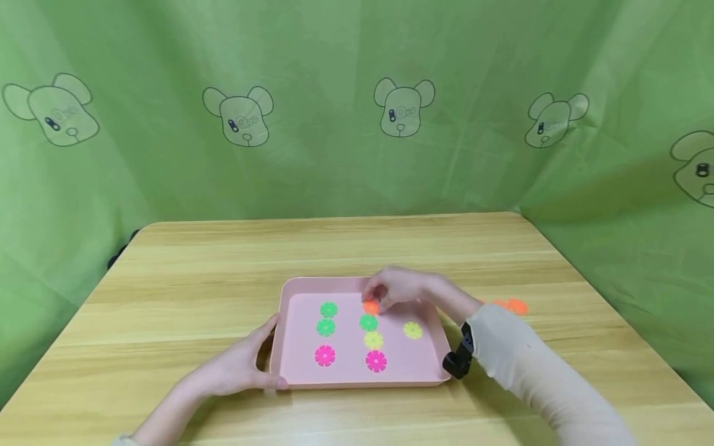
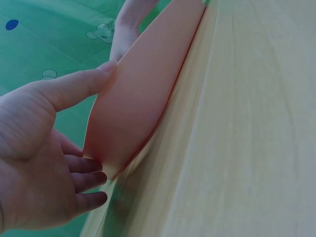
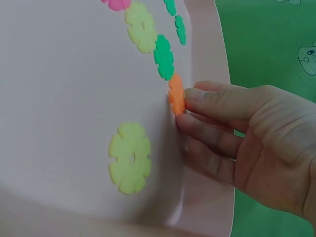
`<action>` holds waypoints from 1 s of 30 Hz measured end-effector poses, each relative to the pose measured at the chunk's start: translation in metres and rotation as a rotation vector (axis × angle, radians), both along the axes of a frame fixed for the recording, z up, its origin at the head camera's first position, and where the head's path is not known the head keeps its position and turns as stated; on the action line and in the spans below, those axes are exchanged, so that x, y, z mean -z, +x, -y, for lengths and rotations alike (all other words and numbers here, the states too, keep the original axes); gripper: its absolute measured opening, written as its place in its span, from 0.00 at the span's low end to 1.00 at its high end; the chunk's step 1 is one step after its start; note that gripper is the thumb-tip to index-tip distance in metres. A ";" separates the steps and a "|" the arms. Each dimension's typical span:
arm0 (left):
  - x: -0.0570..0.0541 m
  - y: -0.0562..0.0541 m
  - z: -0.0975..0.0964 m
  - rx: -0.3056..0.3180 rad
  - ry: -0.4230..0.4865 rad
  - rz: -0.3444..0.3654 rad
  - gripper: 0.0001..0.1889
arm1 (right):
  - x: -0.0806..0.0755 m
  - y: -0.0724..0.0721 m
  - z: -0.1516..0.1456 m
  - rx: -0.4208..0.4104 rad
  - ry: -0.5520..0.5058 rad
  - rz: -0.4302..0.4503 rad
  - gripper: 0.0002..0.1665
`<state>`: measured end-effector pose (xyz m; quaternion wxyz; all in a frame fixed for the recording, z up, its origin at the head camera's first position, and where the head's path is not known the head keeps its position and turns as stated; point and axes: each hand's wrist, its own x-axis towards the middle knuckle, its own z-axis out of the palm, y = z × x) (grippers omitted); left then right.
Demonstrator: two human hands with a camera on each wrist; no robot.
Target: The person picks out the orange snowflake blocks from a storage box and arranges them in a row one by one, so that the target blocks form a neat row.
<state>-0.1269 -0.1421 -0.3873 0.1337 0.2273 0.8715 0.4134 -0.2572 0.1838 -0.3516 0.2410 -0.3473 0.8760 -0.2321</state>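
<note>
A shallow pink tray (image 1: pixel 409 376) lies on the table with flat, notched interlocking discs inside. My right hand (image 1: pixel 398 286) reaches in at the back and pinches an orange interlocking disc (image 3: pixel 176 95) between thumb and fingertips, close over the tray floor. Right in front of it are a green disc (image 1: pixel 369 323), a yellow disc (image 1: pixel 374 340) and a pink disc (image 1: pixel 376 361), in a column. At the tray's front left corner, my left hand (image 1: pixel 237 365) rests with its thumb at the front rim and its fairly straight fingers (image 2: pixel 90 181) along the left side.
Left in the tray lie two green discs (image 1: pixel 326 327) and a pink disc (image 1: pixel 325 355); another yellow disc (image 1: pixel 413 330) lies at its right. Several orange discs (image 1: pixel 517 306) are on the wooden table (image 1: pixel 223 254) beyond the right forearm. A green curtain (image 1: pixel 334 173) hangs behind.
</note>
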 end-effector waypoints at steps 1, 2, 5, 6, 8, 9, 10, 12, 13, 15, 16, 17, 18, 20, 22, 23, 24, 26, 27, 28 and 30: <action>0.000 0.000 0.000 -0.001 -0.001 -0.002 0.59 | 0.000 0.000 0.001 -0.007 0.011 -0.004 0.19; 0.000 0.000 0.000 -0.002 -0.003 -0.005 0.59 | -0.001 0.001 0.001 -0.011 0.023 -0.006 0.19; 0.000 0.000 0.000 -0.002 0.000 -0.006 0.59 | 0.000 0.002 0.004 -0.050 0.071 -0.035 0.20; 0.000 0.000 0.000 -0.001 -0.001 -0.005 0.59 | 0.000 0.003 0.005 -0.063 0.086 -0.045 0.20; 0.000 0.000 0.000 0.001 -0.003 -0.005 0.59 | 0.001 0.004 0.006 -0.082 0.111 -0.061 0.20; 0.000 0.000 0.000 0.000 -0.003 -0.003 0.59 | 0.001 0.004 0.007 -0.089 0.119 -0.066 0.20; 0.000 0.001 0.000 0.000 -0.004 -0.003 0.59 | 0.002 0.005 0.008 -0.087 0.130 -0.069 0.20; 0.000 0.001 0.000 0.000 -0.003 -0.003 0.59 | 0.002 0.006 0.009 -0.076 0.141 -0.072 0.20; 0.000 0.001 0.000 -0.002 -0.004 -0.002 0.59 | 0.003 0.006 0.010 -0.069 0.145 -0.070 0.19; 0.000 0.001 0.000 -0.004 -0.004 -0.002 0.59 | 0.003 0.007 0.011 -0.057 0.156 -0.071 0.18; 0.000 0.001 -0.001 -0.004 -0.004 -0.003 0.59 | 0.003 0.007 0.011 -0.051 0.161 -0.071 0.18; -0.001 0.001 -0.001 -0.006 -0.005 -0.002 0.59 | 0.003 0.007 0.012 -0.046 0.161 -0.067 0.17; -0.001 0.001 -0.001 -0.006 -0.006 -0.002 0.59 | 0.003 0.007 0.012 -0.042 0.161 -0.063 0.16; -0.001 0.001 -0.001 -0.008 -0.008 -0.003 0.59 | 0.003 0.007 0.012 -0.036 0.159 -0.055 0.15; -0.001 0.001 -0.001 -0.008 -0.008 -0.001 0.59 | 0.002 0.006 0.012 -0.033 0.157 -0.046 0.15; -0.001 0.001 -0.001 -0.009 -0.007 -0.001 0.59 | 0.002 0.006 0.012 -0.031 0.156 -0.041 0.15; 0.000 0.001 -0.001 -0.007 -0.006 -0.001 0.59 | 0.002 0.006 0.012 -0.030 0.153 -0.036 0.15; 0.000 0.001 -0.001 -0.003 -0.002 0.000 0.59 | 0.000 0.006 0.011 -0.034 0.146 -0.033 0.15; 0.000 0.001 0.000 -0.002 0.000 -0.001 0.59 | 0.000 0.006 0.011 -0.032 0.141 -0.026 0.15; 0.000 0.001 0.000 -0.001 0.001 -0.002 0.59 | -0.001 0.005 0.011 -0.028 0.135 -0.019 0.15; 0.000 0.000 0.000 0.001 0.003 -0.004 0.59 | -0.002 0.005 0.010 -0.019 0.117 0.002 0.15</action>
